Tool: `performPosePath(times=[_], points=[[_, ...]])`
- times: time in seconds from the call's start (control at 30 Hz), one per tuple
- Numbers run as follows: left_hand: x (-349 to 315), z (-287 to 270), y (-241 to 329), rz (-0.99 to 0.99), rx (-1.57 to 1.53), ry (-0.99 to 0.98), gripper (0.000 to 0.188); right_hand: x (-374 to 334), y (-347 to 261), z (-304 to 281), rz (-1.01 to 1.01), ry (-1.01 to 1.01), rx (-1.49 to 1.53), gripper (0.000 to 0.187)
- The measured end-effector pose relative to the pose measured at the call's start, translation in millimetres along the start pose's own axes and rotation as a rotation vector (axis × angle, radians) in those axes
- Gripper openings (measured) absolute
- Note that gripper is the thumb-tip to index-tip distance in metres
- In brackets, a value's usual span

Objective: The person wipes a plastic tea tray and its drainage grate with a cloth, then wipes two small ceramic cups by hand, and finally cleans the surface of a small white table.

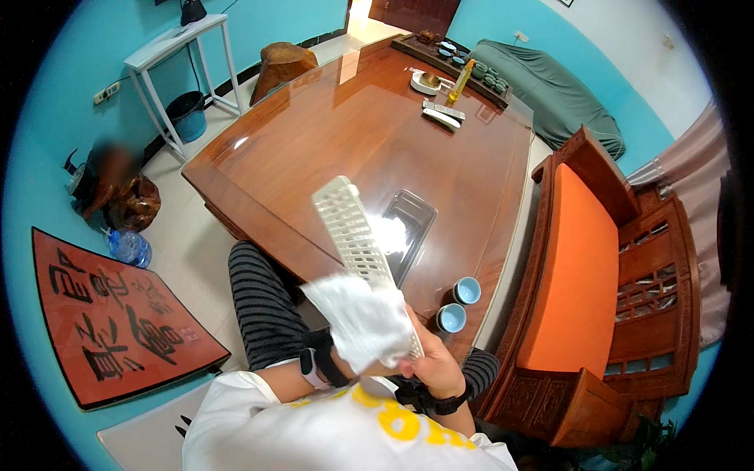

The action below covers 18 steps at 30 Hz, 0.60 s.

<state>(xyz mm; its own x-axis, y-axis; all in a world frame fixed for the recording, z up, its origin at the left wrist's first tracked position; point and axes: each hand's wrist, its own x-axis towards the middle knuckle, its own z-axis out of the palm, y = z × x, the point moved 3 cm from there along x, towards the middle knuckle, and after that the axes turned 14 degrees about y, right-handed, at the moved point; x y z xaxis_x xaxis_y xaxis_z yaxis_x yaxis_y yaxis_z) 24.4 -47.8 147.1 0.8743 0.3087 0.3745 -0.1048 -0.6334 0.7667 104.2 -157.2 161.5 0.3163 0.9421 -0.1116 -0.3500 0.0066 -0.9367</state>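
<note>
Upright over the near edge of the table, a white slotted plastic rack (353,231) is gripped at its lower end by my right hand (437,365). My left hand (381,369) holds a white cloth (353,318) against the rack's lower part. The cloth hides most of my left fingers. Behind the rack, a dark, shiny rectangular tray (412,224) lies on the table and reflects bright light. Dark cups with light blue insides, one cup (467,290) and another cup (452,318), stand to the right of my hands.
The glossy brown wooden table (290,165) fills the middle. At its far end are a tea tray (487,90) with several cups, a yellow bottle (462,81) and remote controls (442,118). An orange-cushioned wooden bench (569,267) stands right. A red lettered board (118,322) leans left.
</note>
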Motion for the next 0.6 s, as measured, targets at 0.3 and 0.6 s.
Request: performPosePath(times=[0.3, 0.6], points=[[2, -64, -52, 0.134, 0.355, 0.672, 0.043, -15, 17, -7, 0.164, -0.165, 0.150, 0.081], [0, -97, -31, -0.122, 0.315, 0.212, 0.030, -21, 13, -28, 0.102, 0.107, 0.760, 0.092]])
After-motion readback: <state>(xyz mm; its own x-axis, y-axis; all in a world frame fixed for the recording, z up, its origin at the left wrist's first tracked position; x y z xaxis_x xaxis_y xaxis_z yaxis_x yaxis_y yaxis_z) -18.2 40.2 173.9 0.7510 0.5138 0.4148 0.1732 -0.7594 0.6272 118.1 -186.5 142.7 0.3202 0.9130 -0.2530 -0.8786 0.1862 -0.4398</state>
